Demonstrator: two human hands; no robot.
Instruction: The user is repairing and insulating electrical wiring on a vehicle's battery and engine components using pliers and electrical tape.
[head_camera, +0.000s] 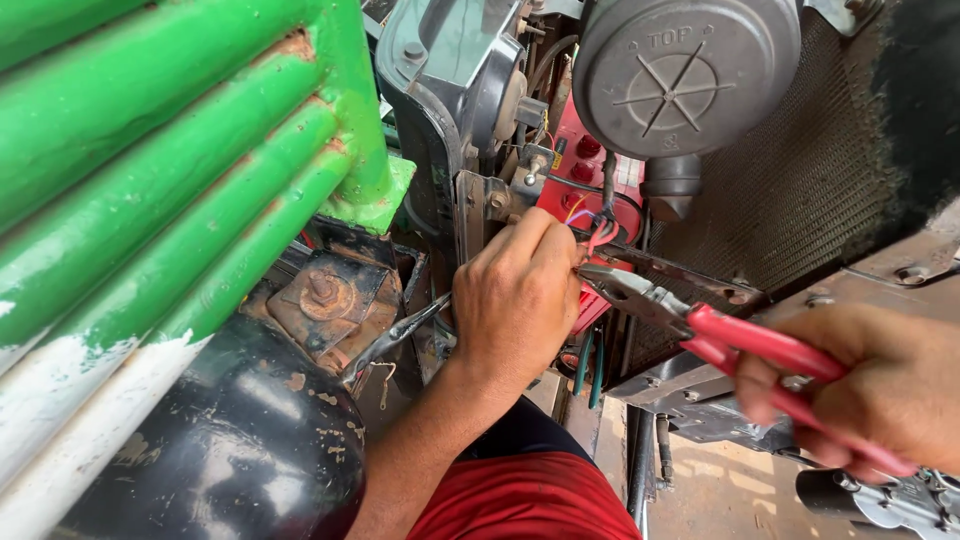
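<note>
The left hand (515, 300) is closed into a fist around a small bundle of thin wires (592, 232) — red, blue and purple ones — and holds them just in front of a red box-like part (590, 165) deep inside the machine. The right hand (880, 385) is clenched on the red handles of a pair of pliers (700, 325). The metal nose of the pliers points to the left and its tip is right beside the wires, at the fingers of the left hand; whether the nose already touches a wire, I cannot tell.

The wires come out from the crowded space between a grey metal housing (440, 90) on the left and a round grey cover (685, 70) with moulded ribs above. Under this cover hangs a small dark cylinder (672, 185). To the right there is a dark mesh grille (800, 190) and a rusty metal bracket (690, 275) — the pliers lie across it.

On the left side, thick green painted bars (170, 180) take much of the view. Below them sits a black rounded tank (240, 440) with chipped paint, and a rusty plate with a bolt (325, 295) is near the left wrist. A thin metal rod (395, 340) runs behind the left forearm. Red fabric (525, 500) shows at the bottom.
</note>
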